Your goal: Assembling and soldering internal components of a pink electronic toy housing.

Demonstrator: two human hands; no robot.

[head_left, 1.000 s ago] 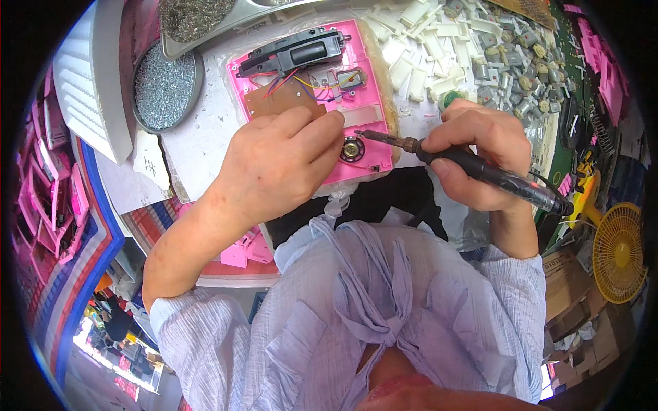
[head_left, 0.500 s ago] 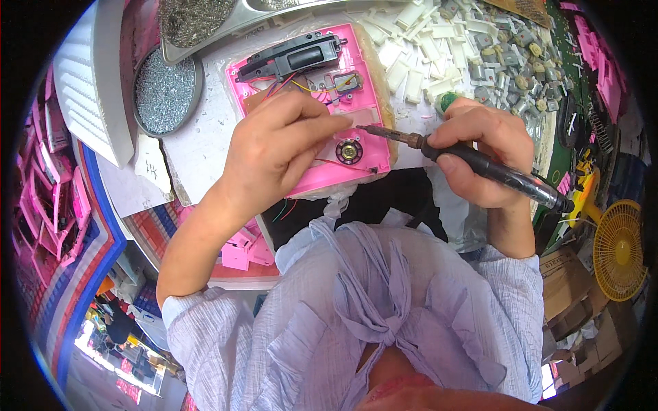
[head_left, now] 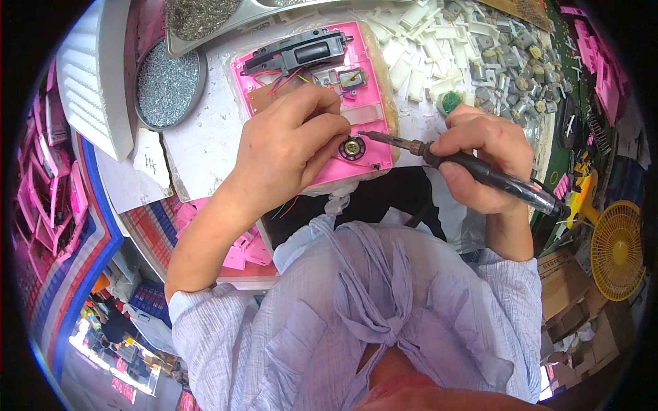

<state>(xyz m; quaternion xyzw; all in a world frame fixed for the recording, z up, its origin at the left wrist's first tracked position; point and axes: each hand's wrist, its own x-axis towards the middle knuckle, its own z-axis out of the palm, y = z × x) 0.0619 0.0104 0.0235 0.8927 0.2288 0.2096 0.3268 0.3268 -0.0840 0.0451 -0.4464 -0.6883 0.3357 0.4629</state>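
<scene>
A pink plastic casing [head_left: 375, 89] lies open-side up in front of me, with a small round speaker [head_left: 352, 148] near its front right. My left hand [head_left: 284, 140] reaches over the casing's left side. Its thumb and fingers are pinched together beside the speaker's edge, and what they hold is too small to make out. In my right hand [head_left: 507, 147] is a soldering iron [head_left: 397, 142], gripped by its black handle, its tip just above the speaker. Further back in the casing sit a black plastic module [head_left: 312, 52], a small motor [head_left: 353, 79] and coloured wires; a brown board [head_left: 264, 98] is partly hidden.
At the left stands a round dish of screws [head_left: 168, 85], behind it a metal tray [head_left: 257, 20] of small metal parts. White plastic pieces [head_left: 432, 48] and many small motors [head_left: 514, 65] cover the back right. A green lump [head_left: 450, 103] lies near my right fingers. A yellow fan [head_left: 619, 250] stands right.
My left fingertips have curled in and come down toward the speaker's edge. The soldering iron's tip has lowered slightly, nearer the speaker. The casing appears shifted a little to the right.
</scene>
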